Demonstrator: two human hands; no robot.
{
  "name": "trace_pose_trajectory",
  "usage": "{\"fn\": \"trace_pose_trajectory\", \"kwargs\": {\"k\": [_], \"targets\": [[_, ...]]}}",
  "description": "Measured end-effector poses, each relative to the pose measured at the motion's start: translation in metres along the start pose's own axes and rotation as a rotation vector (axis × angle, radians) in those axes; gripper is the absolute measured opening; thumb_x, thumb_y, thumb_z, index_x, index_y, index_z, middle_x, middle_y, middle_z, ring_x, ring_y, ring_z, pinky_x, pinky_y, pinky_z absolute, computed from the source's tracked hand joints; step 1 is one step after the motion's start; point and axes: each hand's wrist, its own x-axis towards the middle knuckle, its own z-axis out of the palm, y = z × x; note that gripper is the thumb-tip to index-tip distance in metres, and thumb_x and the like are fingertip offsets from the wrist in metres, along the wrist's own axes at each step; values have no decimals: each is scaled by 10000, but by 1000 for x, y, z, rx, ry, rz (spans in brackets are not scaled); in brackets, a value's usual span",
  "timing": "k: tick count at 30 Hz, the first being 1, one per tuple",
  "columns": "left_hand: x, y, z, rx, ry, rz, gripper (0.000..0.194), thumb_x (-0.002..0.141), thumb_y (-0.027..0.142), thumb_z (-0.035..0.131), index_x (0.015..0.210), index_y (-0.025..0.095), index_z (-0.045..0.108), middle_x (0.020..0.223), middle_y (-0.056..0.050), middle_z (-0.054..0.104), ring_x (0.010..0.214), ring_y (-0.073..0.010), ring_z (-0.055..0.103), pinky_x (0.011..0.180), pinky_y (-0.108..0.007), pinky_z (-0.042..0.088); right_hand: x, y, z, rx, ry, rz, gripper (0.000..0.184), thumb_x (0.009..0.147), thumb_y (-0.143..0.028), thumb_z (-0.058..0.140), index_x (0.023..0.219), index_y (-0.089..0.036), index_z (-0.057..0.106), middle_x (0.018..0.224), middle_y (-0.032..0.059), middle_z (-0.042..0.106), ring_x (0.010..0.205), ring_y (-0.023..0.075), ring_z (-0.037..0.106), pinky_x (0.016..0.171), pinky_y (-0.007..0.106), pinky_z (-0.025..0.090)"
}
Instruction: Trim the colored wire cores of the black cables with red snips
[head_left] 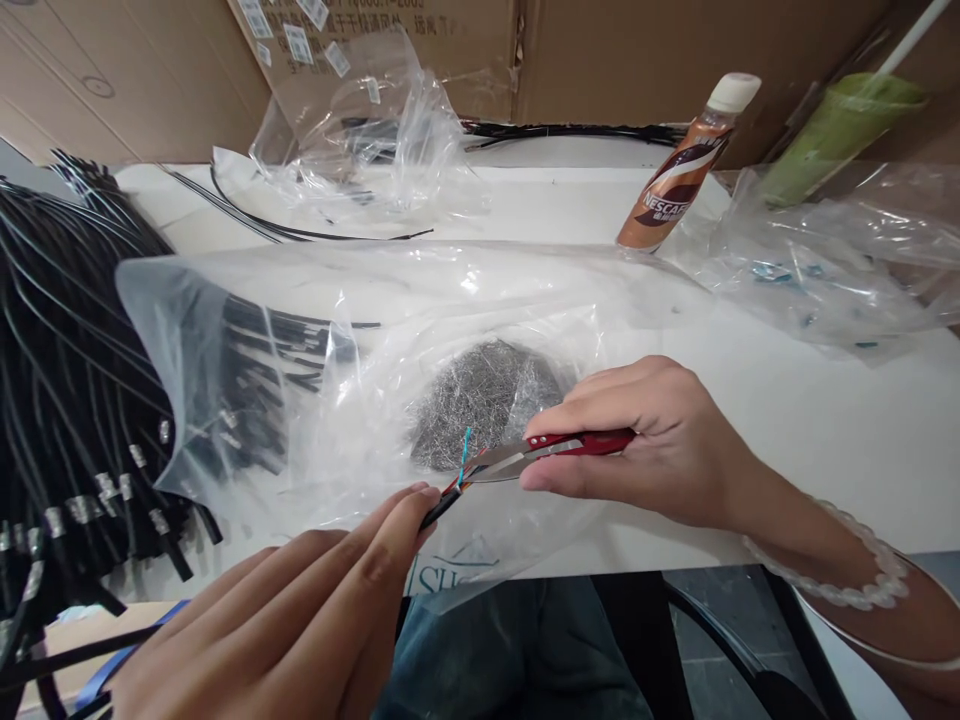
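Note:
My left hand [300, 610] pinches a black cable [441, 507] close to its stripped end, where thin coloured wires and a teal strand [466, 452] stick out. From the right, my right hand [645, 440] grips red-handled thread snips [581, 443]. Their blades lie against the wires just past the cable's black jacket; whether they are fully closed is hard to make out. Below the blades is a clear plastic bag [360, 470] holding a pile of fine grey wire scraps [480, 395].
Bundles of black cables [67, 330] hang over the table's left side. A tilted coffee bottle [686, 170] and a green cup [840, 140] stand at the back right. More clear plastic [817, 270] lies on the white table [810, 430], with cardboard boxes [600, 60] behind.

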Motion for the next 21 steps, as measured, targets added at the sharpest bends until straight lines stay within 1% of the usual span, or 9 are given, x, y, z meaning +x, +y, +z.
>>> {"fn": "trace_pose_trajectory", "kwargs": {"k": [2,4,8,12,14,17,21], "targets": [[0,0,-1,15,9,2,305,864,62,591,1108,210,701,932,2,779,683,-153,733,598,-312,557,-1,-1,1,-17,-15,31,421,933,-462,633,653,-148,650,603,-9,566,534,67,461,512,188,357],[-1,-1,-2,28,-12,26,295,877,76,586,1123,197,694,935,-2,779,693,-156,736,600,-310,561,-1,-2,2,-18,-23,65,414,931,-469,631,670,-149,660,595,-12,558,532,67,459,505,184,350],[-5,-4,-4,54,-45,80,306,873,84,611,1162,156,682,979,-26,774,755,-163,741,650,-310,573,-3,-5,6,33,25,123,386,904,-456,669,677,-144,681,579,-14,566,515,64,465,472,178,334],[-6,-5,-3,69,-37,50,315,848,69,639,1142,168,691,986,-23,772,743,-162,738,640,-318,572,-3,-5,10,67,61,159,356,863,-457,718,708,-137,707,579,-10,590,494,63,466,455,179,333],[-5,-3,-2,60,-32,45,296,859,69,624,1129,171,690,986,-27,772,739,-157,738,626,-316,568,-2,-6,12,69,79,162,365,863,-462,719,712,-130,713,571,-7,594,486,62,464,449,180,330],[-2,-1,-1,76,-7,63,271,873,41,581,1106,132,684,954,-53,776,705,-153,737,604,-316,558,-3,-6,14,73,93,152,367,878,-439,708,693,-122,713,573,-1,607,488,60,477,450,179,329],[2,-1,-2,85,11,84,231,877,29,579,1068,107,683,885,-53,782,652,-131,726,586,-296,529,-3,-6,15,37,129,76,381,899,-401,692,636,-125,693,567,-2,597,493,53,459,476,175,345]]}}
